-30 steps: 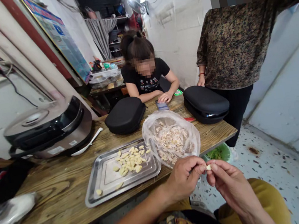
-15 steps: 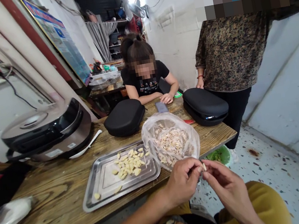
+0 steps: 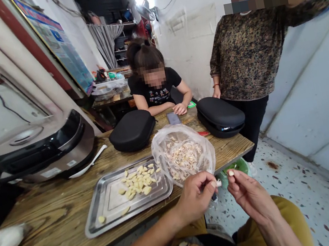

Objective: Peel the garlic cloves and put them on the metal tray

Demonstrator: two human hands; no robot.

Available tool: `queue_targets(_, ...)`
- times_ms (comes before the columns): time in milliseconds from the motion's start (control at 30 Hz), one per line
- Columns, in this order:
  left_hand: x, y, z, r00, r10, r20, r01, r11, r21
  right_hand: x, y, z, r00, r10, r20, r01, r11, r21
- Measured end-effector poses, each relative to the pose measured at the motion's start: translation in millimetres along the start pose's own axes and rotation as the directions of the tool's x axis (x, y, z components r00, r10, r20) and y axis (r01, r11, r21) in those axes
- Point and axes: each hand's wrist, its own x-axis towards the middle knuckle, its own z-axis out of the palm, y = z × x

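Observation:
My left hand (image 3: 198, 195) is closed in a pinch on a whitish bit of garlic peel (image 3: 219, 183), just in front of the plastic bag. A small pale garlic clove (image 3: 231, 173) sits between the thumb and fingertips of my right hand (image 3: 251, 193), a short gap to the right. Peels and what look like unpeeled garlic (image 3: 184, 155) fill the clear plastic bag (image 3: 157, 143), which stands open at the table's front edge. Left of it, a metal tray (image 3: 100, 193) carries many peeled garlic cloves (image 3: 138, 180), with a couple lying apart near its lower left corner.
Two black cases (image 3: 132, 129) stand on the wooden table (image 3: 51, 219), with a phone (image 3: 173, 118) between them. A rice cooker (image 3: 41, 146) and white spoon (image 3: 90, 161) are at left. One person (image 3: 158, 86) sits opposite; another (image 3: 240, 56) stands right. A green basin (image 3: 242, 167) is below.
My hands have moved apart. The clove has come away in my right hand, while a bit of peel stays in my left. The view has shifted slightly to the right.

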Motion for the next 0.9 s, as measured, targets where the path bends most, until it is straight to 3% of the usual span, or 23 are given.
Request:
queue_targets(100,1,-3,5.8,0.998,-0.045,-0.037,0.044,0.998,-0.041,-1,-4,-1,1.0,0.008,-0.011,-0.008,1.0,-0.026)
queue_targets(333,5,-6,16.4,0.985,-0.169,-0.03,0.145,0.913,-0.381,-4,0,-1,1.0,0.016,-0.001,-0.016,0.999,-0.042)
queue_targets(400,6,-5,15.9,0.988,-0.152,-0.027,0.129,0.91,-0.394,-4,2,-1,1.0,0.024,0.017,-0.023,0.999,-0.032)
queue_targets(667,9,-11,22.8,0.968,0.08,-0.239,-0.073,0.997,0.038,-5,14,3,0.993,0.078,0.085,-0.077,0.997,-0.013)
queue_targets(767,5,-14,27.3,0.97,0.161,-0.18,-0.113,0.962,0.251,-3,18,2,1.0,0.008,0.03,-0.007,0.999,-0.047)
queue_targets(900,1,-17,29.7,0.984,0.177,-0.033,-0.138,0.858,0.494,-2,23,-3,0.999,-0.045,0.002,0.045,0.982,-0.184)
